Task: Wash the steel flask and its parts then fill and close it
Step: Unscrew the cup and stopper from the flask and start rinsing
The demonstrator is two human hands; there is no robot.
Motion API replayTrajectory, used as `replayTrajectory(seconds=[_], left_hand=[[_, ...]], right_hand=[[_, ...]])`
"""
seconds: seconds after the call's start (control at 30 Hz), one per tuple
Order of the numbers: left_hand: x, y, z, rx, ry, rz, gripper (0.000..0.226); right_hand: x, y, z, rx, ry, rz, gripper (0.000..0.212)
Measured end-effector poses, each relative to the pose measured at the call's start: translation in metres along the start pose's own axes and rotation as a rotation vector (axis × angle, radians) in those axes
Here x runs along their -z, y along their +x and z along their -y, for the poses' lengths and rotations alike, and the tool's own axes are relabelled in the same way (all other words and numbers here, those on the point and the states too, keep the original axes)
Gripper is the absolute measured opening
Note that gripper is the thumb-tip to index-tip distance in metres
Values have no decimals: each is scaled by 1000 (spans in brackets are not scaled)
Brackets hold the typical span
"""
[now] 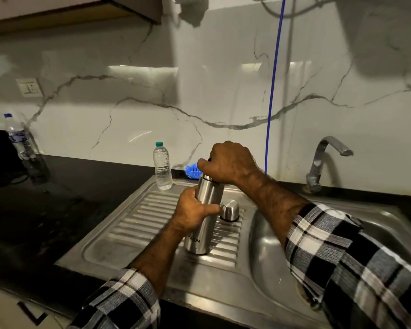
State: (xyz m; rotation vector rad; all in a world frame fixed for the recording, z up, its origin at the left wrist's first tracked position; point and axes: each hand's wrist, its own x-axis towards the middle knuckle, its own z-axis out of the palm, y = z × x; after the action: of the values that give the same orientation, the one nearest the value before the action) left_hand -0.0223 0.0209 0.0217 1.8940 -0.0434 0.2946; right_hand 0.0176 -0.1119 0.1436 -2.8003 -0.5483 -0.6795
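Standing on the drainboard [133, 224], the flask [205, 210] is gripped by the left hand [191, 210]; right hand [228, 162] fingers curl over its top; cup [230, 210] just beside.

Crowded middle of a steel draining board, with open ribbed surface to its left and a sink basin to its right.

The steel flask [203, 214] stands upright mid-board, the left hand [192, 211] wrapped around its body and the right hand [227, 162] over its top. Just right of it sits the steel cap [229, 210], near the basin [266, 255] edge. Behind, a clear water bottle [162, 166] and a blue brush [193, 170] line the board's back edge. The right forearm crosses above the basin. The tap [328, 160] stands at the far right. The dark worktop [57, 210] lies left, a second bottle [17, 136] at its far corner.
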Motion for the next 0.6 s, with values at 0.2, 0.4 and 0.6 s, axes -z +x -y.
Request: replayTrajectory(seconds=[0.2, 0.4, 0.6], left_hand=[[10, 1, -13, -18, -83, 89, 60], [13, -6, -14, -42, -232, 226, 57], [3, 13, -9, -60, 76, -123, 51]], right_hand=[[-1, 3, -12, 83, 124, -84, 51], [6, 6, -19, 355, 197, -47, 47], [19, 7, -19, 178, -89, 63, 71]])
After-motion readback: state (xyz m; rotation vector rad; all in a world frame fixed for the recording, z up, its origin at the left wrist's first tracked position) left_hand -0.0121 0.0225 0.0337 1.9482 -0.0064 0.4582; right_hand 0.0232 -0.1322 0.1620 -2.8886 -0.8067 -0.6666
